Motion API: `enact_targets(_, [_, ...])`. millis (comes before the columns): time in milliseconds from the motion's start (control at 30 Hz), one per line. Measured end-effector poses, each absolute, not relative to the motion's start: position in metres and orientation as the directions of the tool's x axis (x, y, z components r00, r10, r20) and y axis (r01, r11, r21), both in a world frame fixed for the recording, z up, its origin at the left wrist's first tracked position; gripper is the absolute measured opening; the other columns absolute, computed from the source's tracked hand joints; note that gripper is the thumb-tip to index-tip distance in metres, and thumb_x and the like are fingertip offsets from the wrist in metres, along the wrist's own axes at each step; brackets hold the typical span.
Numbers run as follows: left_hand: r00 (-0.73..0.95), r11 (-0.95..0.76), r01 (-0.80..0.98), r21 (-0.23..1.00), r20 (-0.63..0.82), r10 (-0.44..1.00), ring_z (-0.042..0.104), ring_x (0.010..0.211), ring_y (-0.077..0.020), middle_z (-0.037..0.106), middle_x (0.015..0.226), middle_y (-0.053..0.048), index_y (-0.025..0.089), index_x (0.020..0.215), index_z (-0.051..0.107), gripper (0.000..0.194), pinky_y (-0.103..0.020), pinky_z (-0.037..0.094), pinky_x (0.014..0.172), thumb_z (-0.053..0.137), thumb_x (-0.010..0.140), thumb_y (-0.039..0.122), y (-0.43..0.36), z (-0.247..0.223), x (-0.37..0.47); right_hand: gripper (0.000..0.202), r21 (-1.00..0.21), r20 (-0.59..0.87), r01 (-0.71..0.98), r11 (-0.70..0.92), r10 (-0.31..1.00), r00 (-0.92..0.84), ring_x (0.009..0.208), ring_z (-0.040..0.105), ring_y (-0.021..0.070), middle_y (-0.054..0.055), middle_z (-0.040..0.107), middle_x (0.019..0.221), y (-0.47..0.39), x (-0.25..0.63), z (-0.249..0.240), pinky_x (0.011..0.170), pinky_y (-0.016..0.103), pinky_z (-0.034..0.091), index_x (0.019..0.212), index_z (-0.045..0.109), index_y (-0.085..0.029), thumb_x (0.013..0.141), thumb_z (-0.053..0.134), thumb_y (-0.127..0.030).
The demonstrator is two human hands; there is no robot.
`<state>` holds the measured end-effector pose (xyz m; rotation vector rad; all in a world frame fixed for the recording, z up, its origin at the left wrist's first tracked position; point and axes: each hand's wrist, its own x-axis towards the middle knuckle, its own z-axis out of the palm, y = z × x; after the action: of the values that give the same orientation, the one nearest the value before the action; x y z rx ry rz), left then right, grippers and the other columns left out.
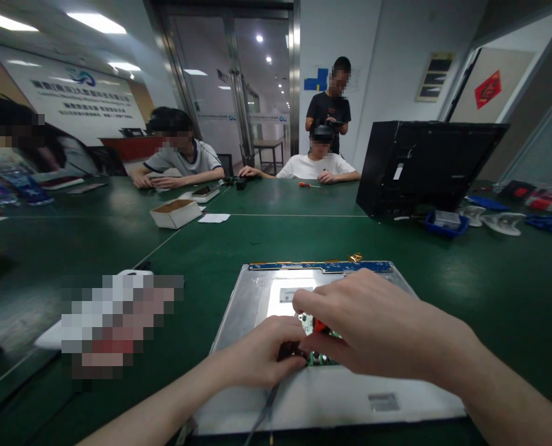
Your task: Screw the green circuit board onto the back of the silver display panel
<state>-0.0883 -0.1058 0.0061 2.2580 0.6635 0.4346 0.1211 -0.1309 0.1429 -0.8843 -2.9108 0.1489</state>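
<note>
A flat metal-backed display panel (243,297) lies on the table in front of me, with a blue circuit strip (363,267) along its far edge. On the panel is a small green circuit board (321,359), partly covered by my hands. My left hand (271,350) is closed at the board's left edge, thumb and fingers around that end. Dark wires (269,406) run from beneath it toward me. My right hand (368,322) is closed over the board around a red-handled screwdriver (321,324); its tip is hidden.
A pixelated white object (113,310) lies to the left. Farther off are an open white box (176,214), a paper slip (214,218) and another red screwdriver (308,184). A black monitor (424,167) and blue tray (446,224) stand at right. Several people are across the table.
</note>
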Motion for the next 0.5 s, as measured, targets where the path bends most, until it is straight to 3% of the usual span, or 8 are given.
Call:
enact_targets(233, [0.804, -0.611, 0.335, 0.717, 0.121, 0.583, 0.06, 0.079, -0.0177, 0.068, 0.09, -0.004, 0.016, 0.095, 0.067, 0.009, -0.027, 0.048, 0.071, 0.061, 0.088, 0.018, -0.1062, 0.0011, -0.0889, 0.017, -0.134, 0.032, 0.502, 0.854, 0.51, -0.859, 0.061, 0.048, 0.0126, -0.001, 0.061, 0.082, -0.1314, 0.1237, 0.1451, 0.049, 0.025, 0.026, 0.094, 0.048, -0.021, 0.082, 0.06, -0.019])
enact_targets(400, [0.795, -0.617, 0.345, 0.708, 0.129, 0.592, 0.06, 0.085, -0.0202, 0.067, 0.093, -0.005, 0.017, 0.098, 0.067, 0.013, -0.029, 0.049, 0.074, 0.06, 0.088, 0.02, -0.1084, 0.004, -0.0881, 0.004, -0.113, 0.048, 0.539, 0.834, 0.547, -0.836, 0.063, 0.053, 0.0137, 0.001, 0.065, 0.083, -0.128, 0.1196, 0.1445, 0.052, 0.026, 0.025, 0.094, 0.05, -0.02, 0.092, 0.053, -0.022])
enact_targets(500, [0.797, -0.613, 0.349, 0.708, 0.12, 0.592, 0.059, 0.085, -0.0208, 0.066, 0.093, -0.006, 0.016, 0.097, 0.066, 0.012, -0.03, 0.049, 0.076, 0.06, 0.087, 0.019, -0.1078, 0.0048, -0.0877, 0.008, -0.12, 0.064, 0.544, 0.83, 0.553, -0.831, 0.064, 0.055, 0.0143, 0.001, 0.066, 0.081, -0.1268, 0.1181, 0.1438, 0.052, 0.027, 0.025, 0.092, 0.051, -0.02, 0.095, 0.051, -0.027])
